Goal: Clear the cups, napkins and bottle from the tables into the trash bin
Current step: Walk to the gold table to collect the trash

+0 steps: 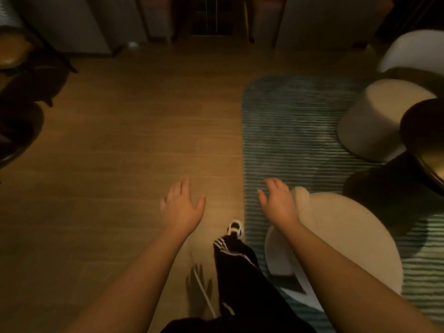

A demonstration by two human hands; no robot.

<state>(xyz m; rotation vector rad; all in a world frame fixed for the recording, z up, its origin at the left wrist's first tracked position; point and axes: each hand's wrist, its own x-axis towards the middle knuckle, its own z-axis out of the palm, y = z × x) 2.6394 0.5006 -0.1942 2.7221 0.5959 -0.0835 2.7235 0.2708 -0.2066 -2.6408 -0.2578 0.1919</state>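
At the far left we see dark furniture (21,111) that runs off the frame edge; it is too dim and blurred for us to name, though a tan seat-like pad (13,54) shows near the top corner. Along the top, grey panels (72,22) and a slatted dark opening (211,18) are only half lit, and we cannot make out what they belong to.

The wooden plank floor (125,131) fills the left and middle, lit warmly near the centre. Over it our left hand (181,207) hangs in the air, fingers spread and relaxed, gripping nothing; its fingertips are smeared by motion. Below it a thin white cord (204,292) lies on the floor beside a hand-shaped shadow. A leg in dark trousers with white stripes (237,267) steps forward, ending in a white shoe (235,228) at the rug's edge.

Our right hand (278,200) is likewise loose and holding nothing, hovering over the striped blue-green rug (288,131) and just in front of a round cream stool (348,239), which our forearm partly hides. Under the forearm a white curved object (278,258) is mostly covered, and we cannot tell what it is. Farther right a second pale round stool (374,118) stands on the rug, a dark round desk (427,140) with a shiny rim is cut off by the frame, and a white rounded seat (418,49) sits in the upper corner.

No cups, napkins, bottle or trash bin can be found in this view.
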